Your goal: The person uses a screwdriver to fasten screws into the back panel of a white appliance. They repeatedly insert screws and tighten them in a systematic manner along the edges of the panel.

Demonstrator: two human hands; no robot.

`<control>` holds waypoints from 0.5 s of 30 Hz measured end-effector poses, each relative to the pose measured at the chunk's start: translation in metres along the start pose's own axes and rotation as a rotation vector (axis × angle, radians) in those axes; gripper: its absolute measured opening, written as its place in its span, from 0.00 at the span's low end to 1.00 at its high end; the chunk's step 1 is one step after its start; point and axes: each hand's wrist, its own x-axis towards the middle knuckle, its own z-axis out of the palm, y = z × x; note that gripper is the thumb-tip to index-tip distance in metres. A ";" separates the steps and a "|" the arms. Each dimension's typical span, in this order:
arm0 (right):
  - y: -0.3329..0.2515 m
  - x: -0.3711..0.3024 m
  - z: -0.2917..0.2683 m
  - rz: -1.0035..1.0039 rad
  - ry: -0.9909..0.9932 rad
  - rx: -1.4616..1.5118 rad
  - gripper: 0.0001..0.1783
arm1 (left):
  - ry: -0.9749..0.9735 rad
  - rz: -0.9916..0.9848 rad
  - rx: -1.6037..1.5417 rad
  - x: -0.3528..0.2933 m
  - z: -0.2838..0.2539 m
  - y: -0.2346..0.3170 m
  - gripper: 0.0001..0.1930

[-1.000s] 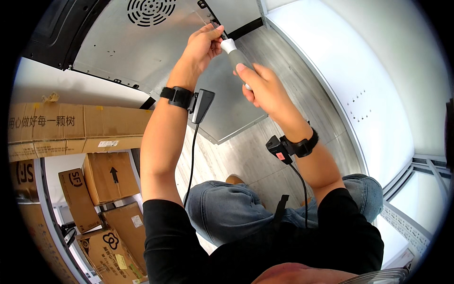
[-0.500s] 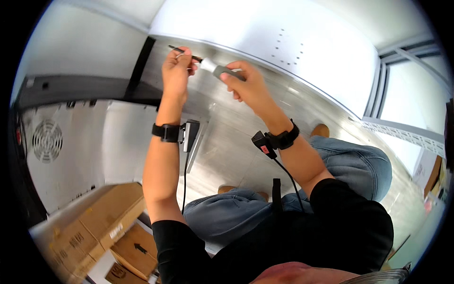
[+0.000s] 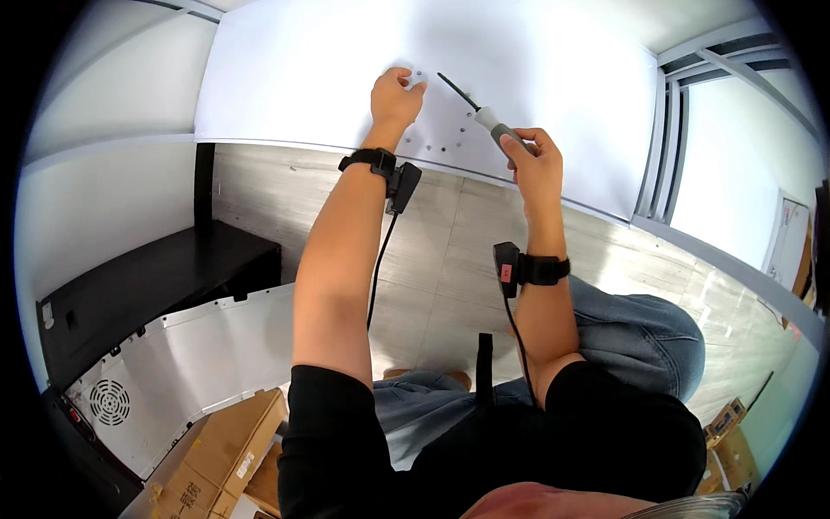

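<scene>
My right hand [image 3: 537, 160] is closed round the grey handle of a screwdriver [image 3: 499, 128]. Its dark shaft points up and to the left over the white tabletop [image 3: 294, 78]. My left hand [image 3: 398, 99] is over the same top, thumb and index finger curved and apart, beside a small screw [image 3: 419, 73]. Nothing shows between those fingertips. Several more small screws lie spaced out on the white surface, such as one dark screw [image 3: 443, 149] near the front edge and others below the screwdriver shaft.
At the left stands a black frame [image 3: 156, 277] with a metal panel [image 3: 216, 342] that has a round vent. Cardboard boxes [image 3: 220, 450] are below it. Grey metal posts [image 3: 666, 147] rise at the right. Cabled black devices are strapped to both my wrists.
Both hands have moved onto the white top. My left hand has let go of the screwdriver shaft and moved to the screws; my right hand still holds the handle.
</scene>
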 end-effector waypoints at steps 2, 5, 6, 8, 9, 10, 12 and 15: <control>0.003 0.006 -0.002 0.034 -0.025 0.074 0.15 | 0.029 0.031 0.124 0.012 0.012 -0.007 0.19; -0.007 0.015 -0.008 0.026 -0.024 0.051 0.15 | 0.049 0.015 0.173 0.024 0.017 0.008 0.17; -0.009 0.015 -0.004 0.023 -0.033 0.069 0.15 | 0.071 0.033 0.215 0.028 0.012 0.006 0.16; -0.014 0.012 0.004 0.018 -0.056 0.101 0.14 | 0.119 0.064 0.298 0.034 0.000 0.001 0.15; -0.016 0.009 0.009 0.013 -0.065 0.100 0.14 | 0.105 0.044 0.282 0.035 -0.010 -0.002 0.14; -0.018 0.005 0.015 0.008 -0.076 0.097 0.14 | 0.091 0.022 0.266 0.035 -0.020 -0.005 0.13; -0.021 -0.005 0.023 0.000 -0.113 0.096 0.14 | 0.095 -0.048 0.110 0.029 -0.038 -0.009 0.11; -0.019 -0.018 0.024 -0.018 -0.185 0.115 0.13 | 0.078 -0.224 -0.486 0.001 -0.052 -0.009 0.08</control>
